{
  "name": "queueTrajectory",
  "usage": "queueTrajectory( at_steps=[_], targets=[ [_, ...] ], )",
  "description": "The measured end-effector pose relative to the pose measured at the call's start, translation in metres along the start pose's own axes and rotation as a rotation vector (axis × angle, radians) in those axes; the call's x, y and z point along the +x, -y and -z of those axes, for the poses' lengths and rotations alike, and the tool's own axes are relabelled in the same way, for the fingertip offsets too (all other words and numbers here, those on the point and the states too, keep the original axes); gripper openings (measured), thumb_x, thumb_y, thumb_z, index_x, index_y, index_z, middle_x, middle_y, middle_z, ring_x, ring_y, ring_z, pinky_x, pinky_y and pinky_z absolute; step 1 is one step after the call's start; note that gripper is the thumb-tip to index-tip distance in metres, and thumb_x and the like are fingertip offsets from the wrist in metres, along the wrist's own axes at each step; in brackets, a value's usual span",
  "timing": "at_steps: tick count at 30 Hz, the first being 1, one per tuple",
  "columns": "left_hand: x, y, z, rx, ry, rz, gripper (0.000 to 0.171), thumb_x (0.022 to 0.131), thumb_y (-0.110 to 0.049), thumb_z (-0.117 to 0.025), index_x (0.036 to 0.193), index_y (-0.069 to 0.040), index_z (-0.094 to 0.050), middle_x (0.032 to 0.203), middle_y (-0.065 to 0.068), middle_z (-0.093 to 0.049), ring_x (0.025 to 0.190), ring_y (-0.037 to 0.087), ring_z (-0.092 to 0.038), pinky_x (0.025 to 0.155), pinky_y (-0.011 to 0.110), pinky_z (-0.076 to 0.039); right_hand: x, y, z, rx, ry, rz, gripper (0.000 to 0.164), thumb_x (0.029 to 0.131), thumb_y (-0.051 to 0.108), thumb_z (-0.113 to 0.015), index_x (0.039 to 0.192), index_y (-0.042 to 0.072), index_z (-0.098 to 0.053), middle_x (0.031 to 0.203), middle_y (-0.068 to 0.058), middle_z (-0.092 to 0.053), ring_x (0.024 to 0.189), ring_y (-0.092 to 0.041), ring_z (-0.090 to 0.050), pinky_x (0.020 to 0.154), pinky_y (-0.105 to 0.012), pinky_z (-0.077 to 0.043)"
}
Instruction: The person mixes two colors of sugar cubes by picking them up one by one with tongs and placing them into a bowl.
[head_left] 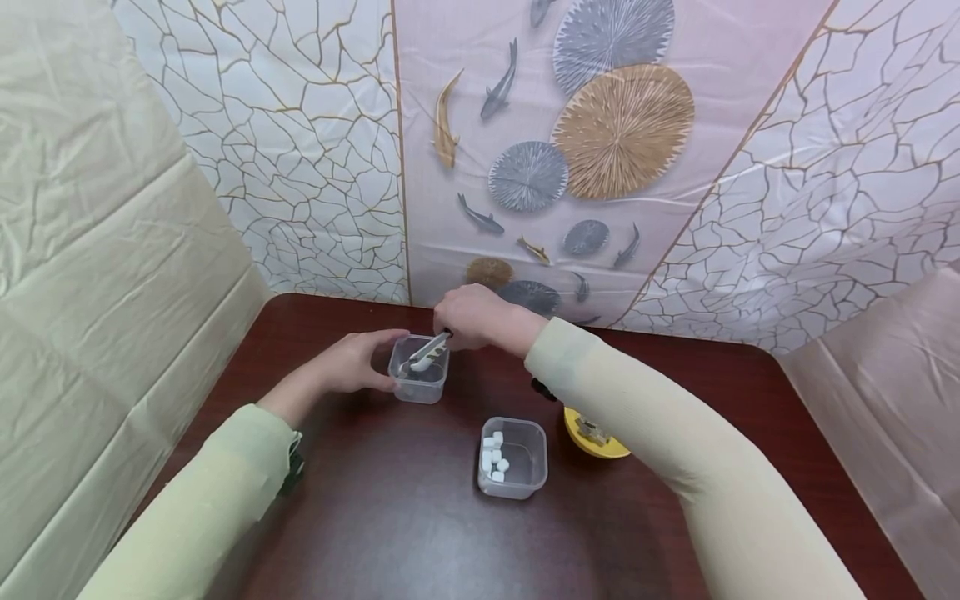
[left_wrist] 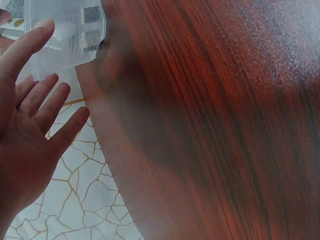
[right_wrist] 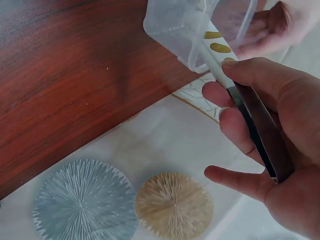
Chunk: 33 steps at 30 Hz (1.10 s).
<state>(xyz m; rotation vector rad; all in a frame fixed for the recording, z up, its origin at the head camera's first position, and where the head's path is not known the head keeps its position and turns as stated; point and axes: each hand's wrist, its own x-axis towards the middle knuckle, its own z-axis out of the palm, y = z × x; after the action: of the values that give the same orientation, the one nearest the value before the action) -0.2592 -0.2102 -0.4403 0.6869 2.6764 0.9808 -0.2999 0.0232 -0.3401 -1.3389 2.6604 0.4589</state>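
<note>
At the back left of the table, my left hand (head_left: 351,362) steadies a clear plastic container (head_left: 417,392), thumb on one side and fingertips on the other. My right hand (head_left: 472,317) grips a pair of tongs (right_wrist: 220,55) with white arms, gold oval marks and a dark, shiny handle end. The tongs slant down into that container, their tips low inside it. What lies between the tips is too small to make out. A second clear container (head_left: 532,482) stands nearer me, with several small white cubes (head_left: 492,457) along its left side.
A yellow bowl (head_left: 597,448) with brownish-grey pieces (head_left: 592,431) sits right of the second container, partly hidden by my right sleeve (head_left: 637,408). A patterned cloth (head_left: 315,167) hangs right behind the table's back edge. The dark red wooden table (head_left: 390,517) has a glossy top.
</note>
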Motion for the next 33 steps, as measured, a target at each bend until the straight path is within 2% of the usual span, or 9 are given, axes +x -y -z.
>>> queueTrajectory(
  at_steps=[5,9,13,17,20,27,33],
  targets=[
    [0.001,0.0,0.0,0.007,-0.001,-0.003,0.088,0.085,-0.02,-0.091,0.159,-0.001,-0.047,0.151,0.021,-0.061,0.141,0.04,-0.057,0.119,0.059,-0.042,-0.016,-0.007,0.001,0.011,-0.096,0.052,0.006,0.089,0.018,-0.078,0.084,0.021,-0.077,0.076,0.006,-0.067,0.073,-0.02,-0.061,0.071,-0.044,-0.055],
    [0.001,-0.002,0.0,0.014,0.0,0.0,0.088,0.085,-0.021,-0.091,0.159,-0.002,-0.047,0.151,0.021,-0.061,0.142,0.04,-0.056,0.12,0.06,-0.041,-0.032,-0.01,0.004,-0.003,-0.15,0.095,0.003,0.092,0.019,-0.077,0.091,0.021,-0.078,0.08,0.005,-0.072,0.074,-0.02,-0.065,0.075,-0.045,-0.052],
    [0.0,-0.003,0.0,0.008,0.001,0.005,0.087,0.085,-0.02,-0.091,0.159,-0.002,-0.047,0.151,0.021,-0.06,0.142,0.04,-0.056,0.12,0.06,-0.04,-0.047,-0.013,0.005,0.004,-0.194,0.132,0.005,0.093,0.016,-0.076,0.094,0.02,-0.078,0.081,0.008,-0.073,0.076,-0.018,-0.066,0.082,-0.047,-0.05],
    [-0.001,-0.003,0.0,0.005,0.002,0.003,0.087,0.086,-0.019,-0.09,0.159,-0.002,-0.047,0.151,0.021,-0.06,0.142,0.04,-0.056,0.12,0.06,-0.04,-0.063,-0.017,0.007,0.034,-0.255,0.157,0.013,0.091,0.014,-0.076,0.102,0.019,-0.081,0.09,0.009,-0.078,0.083,-0.017,-0.071,0.087,-0.048,-0.051],
    [-0.002,-0.004,0.0,0.005,0.001,-0.001,0.086,0.086,-0.018,-0.09,0.159,-0.001,-0.047,0.151,0.022,-0.06,0.142,0.041,-0.056,0.12,0.06,-0.041,-0.076,-0.02,0.01,0.061,-0.285,0.158,0.018,0.091,0.014,-0.076,0.108,0.018,-0.083,0.098,0.006,-0.08,0.09,-0.018,-0.074,0.095,-0.05,-0.053],
    [-0.002,-0.003,-0.001,0.013,-0.003,-0.021,0.086,0.085,-0.018,-0.09,0.158,0.001,-0.047,0.152,0.023,-0.06,0.141,0.042,-0.056,0.119,0.06,-0.042,-0.113,-0.031,0.015,0.098,-0.345,0.141,0.022,0.091,0.014,-0.079,0.113,0.015,-0.083,0.098,0.003,-0.079,0.087,-0.018,-0.073,0.094,-0.051,-0.052],
    [-0.004,-0.005,0.0,0.004,0.004,-0.014,0.086,0.086,-0.018,-0.09,0.159,0.0,-0.046,0.152,0.024,-0.059,0.142,0.043,-0.055,0.118,0.061,-0.042,-0.148,-0.045,0.011,0.159,-0.372,0.088,0.026,0.091,0.015,-0.08,0.117,0.015,-0.083,0.107,0.0,-0.081,0.098,-0.021,-0.077,0.114,-0.061,-0.045]
  ],
)
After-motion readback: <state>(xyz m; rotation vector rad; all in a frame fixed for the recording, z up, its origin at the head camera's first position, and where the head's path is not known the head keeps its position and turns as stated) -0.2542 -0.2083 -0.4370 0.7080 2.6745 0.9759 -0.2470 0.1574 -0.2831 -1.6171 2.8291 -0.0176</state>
